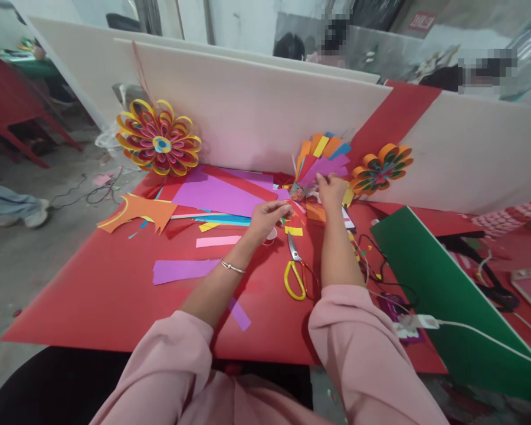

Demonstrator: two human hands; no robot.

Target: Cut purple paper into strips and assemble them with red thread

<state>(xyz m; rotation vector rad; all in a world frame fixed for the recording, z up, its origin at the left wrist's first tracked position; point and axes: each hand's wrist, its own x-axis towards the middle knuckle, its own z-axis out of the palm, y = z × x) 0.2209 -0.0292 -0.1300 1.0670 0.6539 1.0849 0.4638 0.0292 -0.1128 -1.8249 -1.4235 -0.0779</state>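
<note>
My left hand is pinched shut on a small red paper strip above the red table. My right hand is closed on a fan of coloured paper strips, orange, yellow, blue, pink and purple, held upright near the white partition. The two hands are close together at the base of the fan. Yellow-handled scissors lie on the table just in front of my hands.
A finished paper flower leans on the white partition; a smaller orange flower is to the right. Purple sheets, an orange cut-out and loose strips lie on the table. A green board and white cable are at right.
</note>
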